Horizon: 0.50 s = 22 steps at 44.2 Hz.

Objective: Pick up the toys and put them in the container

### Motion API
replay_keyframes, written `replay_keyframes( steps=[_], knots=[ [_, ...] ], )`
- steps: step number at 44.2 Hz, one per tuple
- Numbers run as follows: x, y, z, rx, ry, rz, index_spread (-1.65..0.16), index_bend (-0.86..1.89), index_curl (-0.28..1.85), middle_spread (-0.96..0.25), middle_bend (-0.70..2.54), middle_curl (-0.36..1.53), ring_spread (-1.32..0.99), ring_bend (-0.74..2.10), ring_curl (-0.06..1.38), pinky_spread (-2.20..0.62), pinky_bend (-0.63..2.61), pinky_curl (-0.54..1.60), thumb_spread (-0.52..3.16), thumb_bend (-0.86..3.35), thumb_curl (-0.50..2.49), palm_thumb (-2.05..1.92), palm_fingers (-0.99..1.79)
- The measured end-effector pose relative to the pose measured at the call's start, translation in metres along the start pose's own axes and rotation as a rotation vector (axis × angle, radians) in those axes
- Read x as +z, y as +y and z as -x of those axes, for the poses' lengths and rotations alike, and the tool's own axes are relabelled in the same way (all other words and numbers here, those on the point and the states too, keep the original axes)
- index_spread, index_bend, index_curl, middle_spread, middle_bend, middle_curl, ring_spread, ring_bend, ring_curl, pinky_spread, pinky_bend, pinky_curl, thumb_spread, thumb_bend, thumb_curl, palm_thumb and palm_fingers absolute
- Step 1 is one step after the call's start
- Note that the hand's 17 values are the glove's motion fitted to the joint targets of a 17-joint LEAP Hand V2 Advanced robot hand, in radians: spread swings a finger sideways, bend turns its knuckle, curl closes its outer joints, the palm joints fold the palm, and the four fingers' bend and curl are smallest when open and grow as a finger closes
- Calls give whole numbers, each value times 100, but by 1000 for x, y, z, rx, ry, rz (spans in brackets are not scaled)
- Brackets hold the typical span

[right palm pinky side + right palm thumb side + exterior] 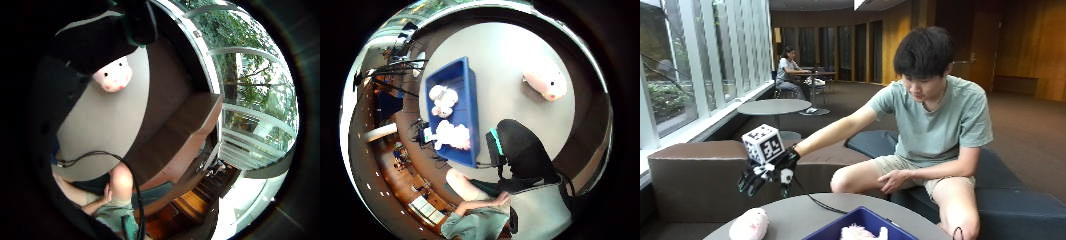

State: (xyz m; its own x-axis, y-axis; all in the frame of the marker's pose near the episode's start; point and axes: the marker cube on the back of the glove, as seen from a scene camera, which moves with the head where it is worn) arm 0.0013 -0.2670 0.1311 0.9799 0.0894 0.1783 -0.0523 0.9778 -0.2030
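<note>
At the left of the outside view a pink toy [748, 224] lay on the round grey table [800, 212], near its edge and well apart from the blue container [863, 225]. Above it, a little to the right, hung the gloved right hand [766, 173], with the arm stretched out from the seated person; its fingers pointed downward, spread and relaxed, grasping nothing. Further right, the container sat at the table's near edge with at least one pale plush toy [858, 233] showing inside it. The thumb-side palm view gave the fuller count: two white plush toys [443, 100] lay in the container [469, 107], and the pink toy [546, 85] rested alone on the bare tabletop [505, 60] beside it.

The step in hand seemed to be the reach for the last loose toy, with two already stowed. The next move would call for lowering the hand onto the pink toy, closing the fingers round its soft body, then lifting and carrying it rightward over the container's wall before letting go
</note>
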Motion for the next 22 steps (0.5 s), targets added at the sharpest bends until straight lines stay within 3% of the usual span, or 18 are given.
replay_keyframes(
  steps=[13,18,22],
  knots=[
    [147,-97,-34,-1,-169,126,-25,7,28,0,6,28,3,29,34,7,108,38,136,3,40,18,-28],
    [172,-112,-40,43,-212,-13,-26,7,25,1,3,23,5,39,37,6,117,40,138,6,41,26,-21],
    [175,-118,-42,67,-267,-128,-27,16,26,1,7,21,-2,69,43,-1,117,39,141,10,43,35,13]
  ],
)
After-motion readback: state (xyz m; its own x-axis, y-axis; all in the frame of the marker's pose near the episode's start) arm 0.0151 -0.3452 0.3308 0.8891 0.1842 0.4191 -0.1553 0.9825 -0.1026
